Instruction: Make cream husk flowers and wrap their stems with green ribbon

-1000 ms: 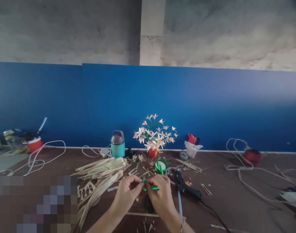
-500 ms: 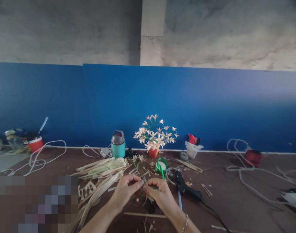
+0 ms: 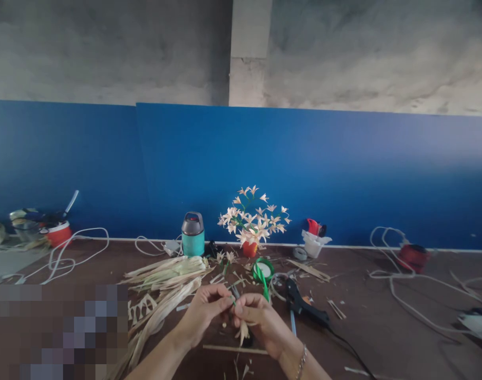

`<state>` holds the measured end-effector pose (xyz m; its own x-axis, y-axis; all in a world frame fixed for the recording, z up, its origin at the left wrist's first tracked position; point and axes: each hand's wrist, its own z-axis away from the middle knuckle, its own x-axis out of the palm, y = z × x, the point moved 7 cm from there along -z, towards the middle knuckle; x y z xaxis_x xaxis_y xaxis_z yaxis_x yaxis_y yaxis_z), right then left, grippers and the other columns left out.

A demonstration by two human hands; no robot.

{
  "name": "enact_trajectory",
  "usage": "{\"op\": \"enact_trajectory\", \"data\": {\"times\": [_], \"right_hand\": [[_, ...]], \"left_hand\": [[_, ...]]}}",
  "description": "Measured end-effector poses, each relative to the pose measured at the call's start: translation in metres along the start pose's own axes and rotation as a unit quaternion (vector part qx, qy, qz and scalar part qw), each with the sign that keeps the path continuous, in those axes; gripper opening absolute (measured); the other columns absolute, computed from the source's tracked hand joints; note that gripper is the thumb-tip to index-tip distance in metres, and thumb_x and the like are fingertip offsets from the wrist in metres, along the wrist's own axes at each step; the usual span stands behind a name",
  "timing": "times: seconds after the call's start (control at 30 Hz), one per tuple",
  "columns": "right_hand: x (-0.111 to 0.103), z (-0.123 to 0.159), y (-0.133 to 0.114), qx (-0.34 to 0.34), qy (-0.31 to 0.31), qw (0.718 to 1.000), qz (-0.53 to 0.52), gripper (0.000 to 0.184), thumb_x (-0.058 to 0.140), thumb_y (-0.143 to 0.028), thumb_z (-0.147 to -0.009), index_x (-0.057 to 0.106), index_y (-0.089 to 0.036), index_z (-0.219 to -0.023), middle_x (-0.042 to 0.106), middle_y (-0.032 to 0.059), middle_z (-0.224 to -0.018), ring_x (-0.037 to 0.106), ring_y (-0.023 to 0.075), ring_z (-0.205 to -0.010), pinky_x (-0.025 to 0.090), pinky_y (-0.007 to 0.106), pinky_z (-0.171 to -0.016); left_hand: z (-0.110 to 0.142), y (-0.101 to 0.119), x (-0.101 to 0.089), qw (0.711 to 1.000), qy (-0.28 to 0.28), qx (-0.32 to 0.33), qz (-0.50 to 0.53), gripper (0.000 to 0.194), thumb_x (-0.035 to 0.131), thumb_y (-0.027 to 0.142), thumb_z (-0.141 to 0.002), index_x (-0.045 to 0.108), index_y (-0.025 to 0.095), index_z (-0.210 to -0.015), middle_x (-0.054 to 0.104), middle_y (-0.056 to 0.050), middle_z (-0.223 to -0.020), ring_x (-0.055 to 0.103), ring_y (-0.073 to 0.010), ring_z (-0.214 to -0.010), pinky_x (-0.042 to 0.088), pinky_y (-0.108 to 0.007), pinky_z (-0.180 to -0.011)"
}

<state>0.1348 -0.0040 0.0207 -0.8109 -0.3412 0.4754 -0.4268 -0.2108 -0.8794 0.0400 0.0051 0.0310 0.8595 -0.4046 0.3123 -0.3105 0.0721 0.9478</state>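
Observation:
My left hand (image 3: 204, 315) is closed in a pinch, with a thin green stem (image 3: 233, 301) at its fingertips. Right beside it, my right hand (image 3: 260, 319) pinches the same stem, fingers almost touching the left ones. A pale dried-husk flower (image 3: 243, 332) hangs head down below my right fingers; where it joins the stem is hidden. Just beyond the hands, a green strip (image 3: 261, 279) lies against a roll of green tape (image 3: 269, 262). A grey metal tool (image 3: 235, 292), perhaps scissors, shows partly behind the fingertips.
Dried corn husks (image 3: 162, 301) lie at the left. A black glue gun (image 3: 304, 306) with its cord lies right of my hands. Behind stand a red pot of pale flowers (image 3: 249, 249), a teal flask (image 3: 193, 243) and a white cup (image 3: 312, 246). A thin stick (image 3: 233, 349) lies in front.
The pale flower has swung into view below my right fingers. My right hand has turned slightly, and its fingertips have risen a little; my left hand stays nearly in place.

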Motion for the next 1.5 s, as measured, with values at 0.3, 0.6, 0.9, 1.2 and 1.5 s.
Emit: {"op": "enact_trajectory", "data": {"times": [0.3, 0.6, 0.9, 1.2, 1.5], "right_hand": [[0.000, 0.000, 0.008, 0.023, -0.068, 0.997, -0.020, 0.016, 0.073, -0.023, -0.065, 0.067, -0.009, -0.061, 0.065, 0.0038, -0.053, 0.055, 0.0074, -0.047, 0.037, 0.017, -0.049], [-0.010, -0.002, -0.002, 0.026, -0.022, 0.987, 0.160, 0.030, 0.073, -0.038, -0.062, 0.064, -0.009, -0.060, 0.064, 0.0027, -0.054, 0.050, 0.0068, -0.043, 0.035, 0.019, -0.046], [0.002, 0.014, -0.041, -0.242, 0.185, 0.772, 0.558, 0.004, 0.064, -0.015, -0.063, 0.063, -0.019, -0.062, 0.065, 0.0026, -0.065, 0.056, 0.0200, -0.071, 0.038, 0.033, -0.073], [0.006, 0.017, -0.042, -0.283, 0.182, 0.715, 0.613, 0.011, 0.056, -0.010, -0.068, 0.058, -0.019, -0.061, 0.061, 0.0000, -0.062, 0.054, 0.0156, -0.064, 0.033, 0.032, -0.075], [0.014, 0.025, -0.044, -0.304, 0.217, 0.675, 0.637, 0.013, 0.054, -0.009, -0.069, 0.054, -0.019, -0.060, 0.060, -0.0005, -0.060, 0.054, 0.0159, -0.062, 0.031, 0.033, -0.077]], "left_hand": [[0.001, -0.006, 0.002, 1.000, 0.001, -0.006, 0.020, 0.025, 0.070, 0.033, -0.065, 0.054, 0.014, -0.061, 0.059, 0.000, -0.054, 0.053, -0.0103, -0.045, 0.036, -0.022, -0.046], [0.005, 0.015, 0.002, 0.986, 0.010, 0.018, -0.164, 0.020, 0.061, 0.034, -0.070, 0.055, 0.016, -0.066, 0.055, 0.002, -0.058, 0.052, -0.0114, -0.052, 0.039, -0.023, -0.053], [-0.001, 0.015, -0.011, 0.958, 0.121, 0.078, -0.248, 0.014, 0.058, 0.028, -0.069, 0.060, 0.015, -0.063, 0.056, 0.001, -0.056, 0.049, -0.0140, -0.059, 0.037, -0.023, -0.058], [-0.002, -0.001, -0.017, 0.976, 0.149, -0.007, -0.161, 0.018, 0.065, 0.032, -0.064, 0.059, 0.015, -0.063, 0.057, 0.002, -0.052, 0.050, -0.0127, -0.050, 0.036, -0.023, -0.050], [0.007, 0.005, -0.017, 0.943, 0.223, 0.069, -0.236, 0.020, 0.066, 0.033, -0.063, 0.060, 0.015, -0.057, 0.057, 0.001, -0.052, 0.050, -0.0140, -0.052, 0.038, -0.023, -0.051]]}}
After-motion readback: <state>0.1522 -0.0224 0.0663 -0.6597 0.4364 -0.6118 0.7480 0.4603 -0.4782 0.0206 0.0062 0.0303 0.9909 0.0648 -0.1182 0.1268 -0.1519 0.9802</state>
